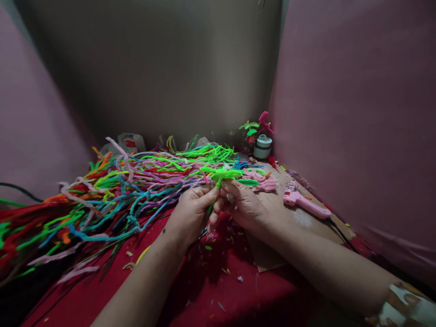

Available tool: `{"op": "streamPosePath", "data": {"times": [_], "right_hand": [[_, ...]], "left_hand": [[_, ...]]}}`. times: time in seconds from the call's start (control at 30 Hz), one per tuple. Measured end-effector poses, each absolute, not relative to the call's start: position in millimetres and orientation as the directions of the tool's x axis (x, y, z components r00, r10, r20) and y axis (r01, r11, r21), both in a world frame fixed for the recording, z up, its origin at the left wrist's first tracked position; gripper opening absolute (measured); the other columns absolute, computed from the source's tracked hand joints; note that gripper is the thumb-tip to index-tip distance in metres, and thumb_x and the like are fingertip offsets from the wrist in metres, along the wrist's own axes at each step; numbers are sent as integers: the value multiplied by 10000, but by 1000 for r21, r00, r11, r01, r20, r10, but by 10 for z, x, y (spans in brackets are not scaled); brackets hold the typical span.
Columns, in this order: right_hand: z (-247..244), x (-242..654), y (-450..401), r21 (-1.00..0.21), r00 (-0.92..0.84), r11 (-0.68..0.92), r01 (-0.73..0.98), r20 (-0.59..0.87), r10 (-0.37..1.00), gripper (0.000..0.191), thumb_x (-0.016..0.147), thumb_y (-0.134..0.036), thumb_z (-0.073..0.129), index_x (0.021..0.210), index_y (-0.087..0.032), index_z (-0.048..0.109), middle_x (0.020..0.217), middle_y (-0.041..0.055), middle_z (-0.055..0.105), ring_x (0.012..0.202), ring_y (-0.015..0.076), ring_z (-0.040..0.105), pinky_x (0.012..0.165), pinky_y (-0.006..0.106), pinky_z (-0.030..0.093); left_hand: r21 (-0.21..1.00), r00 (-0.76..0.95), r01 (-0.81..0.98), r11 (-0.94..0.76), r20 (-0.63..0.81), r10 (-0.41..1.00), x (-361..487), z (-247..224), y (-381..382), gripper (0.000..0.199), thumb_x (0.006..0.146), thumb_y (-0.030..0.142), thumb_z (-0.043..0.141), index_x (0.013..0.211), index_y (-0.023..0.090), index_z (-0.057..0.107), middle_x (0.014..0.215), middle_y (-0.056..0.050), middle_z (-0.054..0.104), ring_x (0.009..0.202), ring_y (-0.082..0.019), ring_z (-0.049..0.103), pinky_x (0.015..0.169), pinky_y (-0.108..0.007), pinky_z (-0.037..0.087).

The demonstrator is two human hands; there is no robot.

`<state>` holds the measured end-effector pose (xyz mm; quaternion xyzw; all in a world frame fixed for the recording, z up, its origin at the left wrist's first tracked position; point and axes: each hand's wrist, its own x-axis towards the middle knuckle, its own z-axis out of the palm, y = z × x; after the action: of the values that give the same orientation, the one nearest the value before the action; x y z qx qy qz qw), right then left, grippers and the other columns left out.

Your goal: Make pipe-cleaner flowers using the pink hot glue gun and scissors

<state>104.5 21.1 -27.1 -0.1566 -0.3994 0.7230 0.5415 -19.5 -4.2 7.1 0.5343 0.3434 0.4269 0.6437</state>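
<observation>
A bright green pipe-cleaner flower [223, 175] with spread petals is held up in front of me, over the red cloth. My left hand [195, 206] pinches it just below the petals, thumb and fingers pressed together. From the other side my right hand [243, 204] closes on the same flower near its base, and its fingertips are partly hidden. Behind the hands lies a big heap of loose pipe cleaners [163, 170] in green, pink, purple, blue, red and orange.
A pink glue gun [306, 204] with a black cord rests on a cardboard sheet [272, 213] at right. Pink fuzzy pieces [260, 181] lie nearby. Finished-looking flowers [264, 121] stand by a pale jar [262, 147] at the back. Scraps dot the red cloth [211, 290]. Pink sheets flank both sides.
</observation>
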Motion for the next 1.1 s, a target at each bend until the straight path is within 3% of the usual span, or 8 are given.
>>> {"op": "streamPosePath", "data": {"times": [0.13,0.27,0.5,0.7,0.77,0.97,1.03,1.1], "right_hand": [[-313,1039,244,-745,-262,-28,-667,199,944,200,653,-331,736,665,-180,606,536,-57,514,435,75,381,409,220,298],[-316,1042,259,-764,-235,1,-645,200,951,178,677,-317,719,651,-182,606,525,-51,501,439,75,369,408,223,273],[-289,1032,225,-801,-178,55,-596,198,964,226,657,-374,730,667,-181,613,557,-48,500,468,74,350,436,230,269],[-293,1006,148,-848,-64,158,-505,220,973,203,690,-359,711,683,-168,642,585,-45,523,465,65,354,428,229,257],[-297,1001,140,-862,-49,178,-475,228,972,202,707,-366,698,702,-170,648,598,-44,534,450,58,342,419,229,245],[-215,1062,214,-785,-51,71,-616,130,990,239,630,-337,743,626,-191,554,536,-70,441,464,68,325,421,221,266],[-192,1091,248,-723,-58,26,-690,92,994,254,594,-304,760,628,-200,530,526,-79,424,460,68,321,412,214,259],[-197,1104,265,-702,-90,-9,-713,78,993,259,579,-284,769,638,-201,530,533,-78,433,464,68,335,408,210,259]], "left_hand": [[951,196,203,-232,193,961,-160,48,-40,208,815,339,554,726,153,580,526,32,523,394,-84,457,403,-201,376],[831,124,440,-339,318,940,-157,-9,-42,223,777,362,602,888,170,604,646,14,582,481,-112,489,479,-233,389],[744,136,531,-405,397,908,-178,-15,-20,157,832,321,535,841,178,599,701,-10,617,592,-137,528,580,-247,380],[445,193,712,-543,619,761,-194,-126,-18,147,861,258,499,750,181,558,675,-8,564,593,-133,484,591,-252,326],[432,193,710,-556,640,744,-183,-147,-18,147,859,237,492,739,184,559,659,-5,554,579,-132,474,582,-251,322],[767,-52,387,-512,573,818,-232,121,-74,78,765,253,631,720,191,643,713,-15,589,664,-141,517,570,-222,375],[918,-114,-51,-394,386,915,-324,282,-118,132,791,274,611,717,166,625,609,12,514,512,-90,433,467,-194,344],[819,21,-535,-209,260,965,-429,418,-173,192,862,285,520,748,145,588,564,43,442,415,-49,345,384,-165,292]]}}
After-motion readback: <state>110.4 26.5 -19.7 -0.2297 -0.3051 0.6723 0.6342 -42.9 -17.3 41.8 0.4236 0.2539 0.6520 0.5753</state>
